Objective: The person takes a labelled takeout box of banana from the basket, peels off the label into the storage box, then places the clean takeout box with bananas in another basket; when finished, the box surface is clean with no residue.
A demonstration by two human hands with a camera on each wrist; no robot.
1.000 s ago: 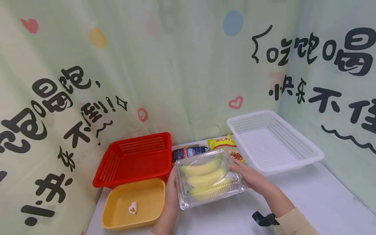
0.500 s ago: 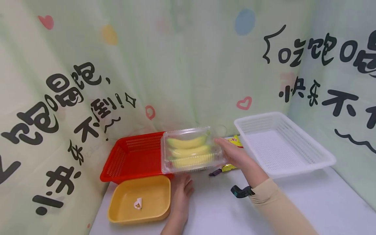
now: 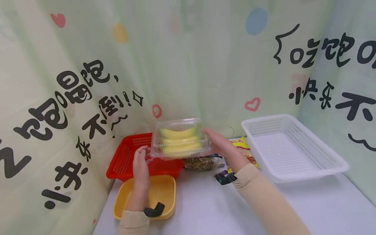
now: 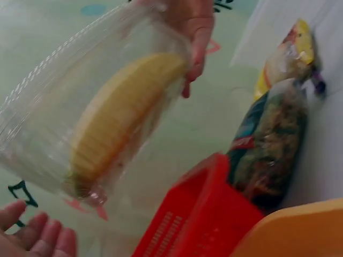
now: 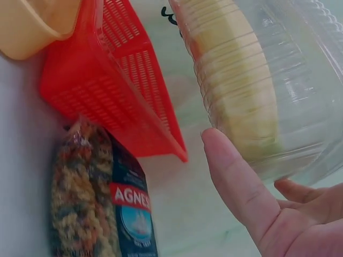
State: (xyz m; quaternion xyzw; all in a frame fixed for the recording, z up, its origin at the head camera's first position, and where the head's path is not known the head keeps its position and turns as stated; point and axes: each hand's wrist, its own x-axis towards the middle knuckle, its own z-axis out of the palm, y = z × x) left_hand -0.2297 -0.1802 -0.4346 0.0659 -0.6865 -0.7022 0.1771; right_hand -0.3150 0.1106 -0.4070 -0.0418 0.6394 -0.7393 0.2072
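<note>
My right hand grips the right end of a clear plastic clamshell box, raised above the red basket. Several yellow bananas lie inside it. In the right wrist view, the thumb of the right hand is against the underside of the box, with the other fingers partly hidden behind it. My left hand is raised by the box's left end. Its loosely extended fingers show a gap to the box in the left wrist view.
A yellow tray stands in front of the red basket, below the left forearm. At the back lie a bag of multicoloured pasta and a yellow food packet. On the right stands a white basket. A patterned curtain hangs behind.
The box has risen and shifted left, over the red basket. My left hand left the box, dropped to the table by the yellow tray, then rose to the box's left end.
</note>
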